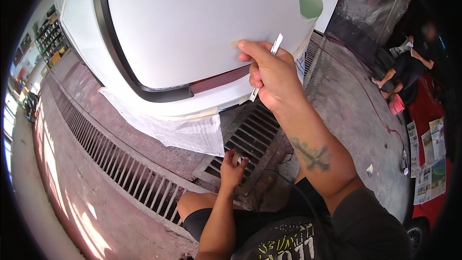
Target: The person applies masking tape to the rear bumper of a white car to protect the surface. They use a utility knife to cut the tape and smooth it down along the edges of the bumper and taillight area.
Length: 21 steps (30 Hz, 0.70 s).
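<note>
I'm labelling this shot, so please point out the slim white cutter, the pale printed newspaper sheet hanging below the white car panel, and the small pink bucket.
Slim white cutter (276,44), head view: its upper end.
Pale printed newspaper sheet (182,133), head view: its middle.
Small pink bucket (397,105), head view: its outer side.

Red bucket (396,105) near seated person (415,73); long floor grate (120,166).

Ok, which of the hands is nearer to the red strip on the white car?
Right. The right hand is at the right end of the red strip; the left hand is lower, near the newspaper's bottom corner.
</note>
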Available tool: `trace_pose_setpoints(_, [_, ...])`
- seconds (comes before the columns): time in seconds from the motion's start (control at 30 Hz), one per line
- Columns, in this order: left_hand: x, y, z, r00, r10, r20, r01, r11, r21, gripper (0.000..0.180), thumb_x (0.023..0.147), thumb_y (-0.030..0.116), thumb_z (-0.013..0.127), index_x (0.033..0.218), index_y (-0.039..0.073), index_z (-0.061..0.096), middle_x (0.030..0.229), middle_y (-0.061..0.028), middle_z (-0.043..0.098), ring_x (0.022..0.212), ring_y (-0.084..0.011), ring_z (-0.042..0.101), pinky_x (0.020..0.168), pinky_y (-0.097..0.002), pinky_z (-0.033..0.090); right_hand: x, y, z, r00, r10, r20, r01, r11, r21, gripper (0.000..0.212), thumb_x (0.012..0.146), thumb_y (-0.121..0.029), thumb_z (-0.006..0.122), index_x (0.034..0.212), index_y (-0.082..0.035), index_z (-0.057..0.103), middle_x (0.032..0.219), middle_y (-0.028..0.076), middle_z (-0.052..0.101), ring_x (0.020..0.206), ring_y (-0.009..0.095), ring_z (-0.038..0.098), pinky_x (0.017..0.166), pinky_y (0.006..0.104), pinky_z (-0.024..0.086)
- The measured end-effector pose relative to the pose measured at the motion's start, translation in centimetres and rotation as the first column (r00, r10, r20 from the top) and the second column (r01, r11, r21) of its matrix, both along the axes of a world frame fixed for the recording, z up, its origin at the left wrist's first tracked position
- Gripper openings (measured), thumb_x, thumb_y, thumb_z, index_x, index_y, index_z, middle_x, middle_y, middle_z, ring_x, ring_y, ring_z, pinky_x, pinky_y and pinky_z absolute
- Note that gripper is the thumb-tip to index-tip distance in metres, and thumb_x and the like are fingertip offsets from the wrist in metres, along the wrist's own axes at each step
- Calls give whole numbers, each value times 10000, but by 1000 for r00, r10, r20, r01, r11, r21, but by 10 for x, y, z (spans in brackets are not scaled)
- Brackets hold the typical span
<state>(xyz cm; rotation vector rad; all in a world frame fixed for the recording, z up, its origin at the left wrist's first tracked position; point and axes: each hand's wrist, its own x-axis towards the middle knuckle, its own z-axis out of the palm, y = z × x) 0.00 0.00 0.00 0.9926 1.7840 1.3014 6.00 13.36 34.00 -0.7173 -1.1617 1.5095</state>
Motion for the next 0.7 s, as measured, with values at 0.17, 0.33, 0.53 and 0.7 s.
trace_pose_setpoints(0.17, [0,-2,2,1000,-9,18,9,1000,-19,614,900,280,876,1392,19,617,1034,-173,774,906,-221,727,816,-361,567,-4,-12,4,993,8,-114,-28,983,-181,228,896,-153,842,1014,-33,689,896,60,684,534,55,407,471,244,311])
trace_pose_setpoints(0.33, [5,-1,2,1000,-16,13,16,1000,-15,605,903,274,874,1387,18,618,1028,-167,772,896,-218,724,810,-359,568,-5,-13,1,981,32,-189,-78,966,-246,202,912,-161,817,1039,-65,693,910,53,673,587,68,436,491,251,332])
trace_pose_setpoints(0.53, [6,-1,-5,1000,-11,-3,11,1000,19,590,907,262,871,1382,17,621,1036,-159,772,912,-212,724,821,-353,569,-11,-16,5,959,2,-284,-105,932,-348,157,925,-157,792,1016,-92,682,933,58,663,605,80,445,499,247,336])
trace_pose_setpoints(0.7, [-3,-3,0,999,-19,42,21,999,-46,603,901,307,860,1382,27,627,1100,-206,769,991,-300,746,880,-401,571,-2,-17,5,960,83,-267,-160,947,-278,176,932,-167,803,990,-72,667,888,52,664,614,79,484,502,253,347])
